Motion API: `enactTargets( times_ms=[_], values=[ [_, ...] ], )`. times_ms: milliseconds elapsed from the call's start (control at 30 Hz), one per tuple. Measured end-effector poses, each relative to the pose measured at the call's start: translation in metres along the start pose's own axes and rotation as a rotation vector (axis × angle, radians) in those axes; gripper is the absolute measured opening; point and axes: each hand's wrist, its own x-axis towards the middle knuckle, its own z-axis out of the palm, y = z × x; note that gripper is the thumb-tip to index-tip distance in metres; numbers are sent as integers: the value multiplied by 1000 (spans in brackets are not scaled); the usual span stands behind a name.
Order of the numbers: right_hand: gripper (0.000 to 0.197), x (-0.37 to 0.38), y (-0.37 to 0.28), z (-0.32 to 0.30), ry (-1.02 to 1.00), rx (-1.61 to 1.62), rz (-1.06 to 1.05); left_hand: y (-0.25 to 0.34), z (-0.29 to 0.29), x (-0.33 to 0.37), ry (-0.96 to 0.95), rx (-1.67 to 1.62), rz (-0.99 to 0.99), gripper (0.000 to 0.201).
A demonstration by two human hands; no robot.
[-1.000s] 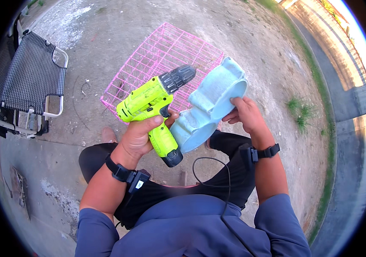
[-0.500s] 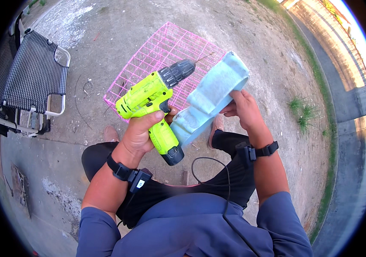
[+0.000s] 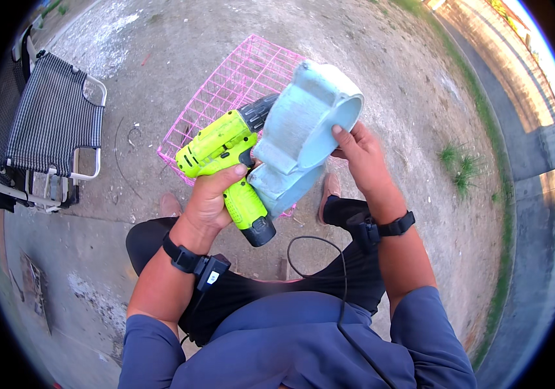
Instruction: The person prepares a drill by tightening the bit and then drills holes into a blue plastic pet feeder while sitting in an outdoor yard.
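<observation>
My left hand is wrapped round the grip of a lime-green and black cordless drill. The drill's black chuck points up and to the right, and its tip is hidden behind a pale blue plastic piece. That light blue plastic container, with rounded lobes and a hollow opening, is pinched at its rim by my right hand, thumb on the inner side. Its lower lobe lies right beside the drill's handle; whether they touch I cannot tell. Beneath both sits a pink wire cage on the ground, partly covered by the drill and container.
A folding chair with a dark checked seat stands at the left. Grass tufts grow on the right, before a concrete strip and a wall. A black cable loops over my lap. A flat board lies at lower left.
My right hand has turned the blue container and brought it left and up, so its opening shows more. It now covers the drill bit, which was visible before. The drill has barely moved.
</observation>
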Motion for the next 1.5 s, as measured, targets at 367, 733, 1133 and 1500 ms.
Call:
enactTargets(
  times_ms=[367,733,1133,1500],
  values=[
    [73,-9,41,6,-299,383,57,-4,-10,1,52,-45,-76,44],
    [74,-27,27,-4,-190,507,-52,-3,-25,3,156,112,-89,42],
    [60,-24,20,-38,128,686,129,13,-17,-15,55,820,55,43],
    [56,-31,15,-44,224,679,250,-7,-8,-23,-599,1698,689,53]
  ],
)
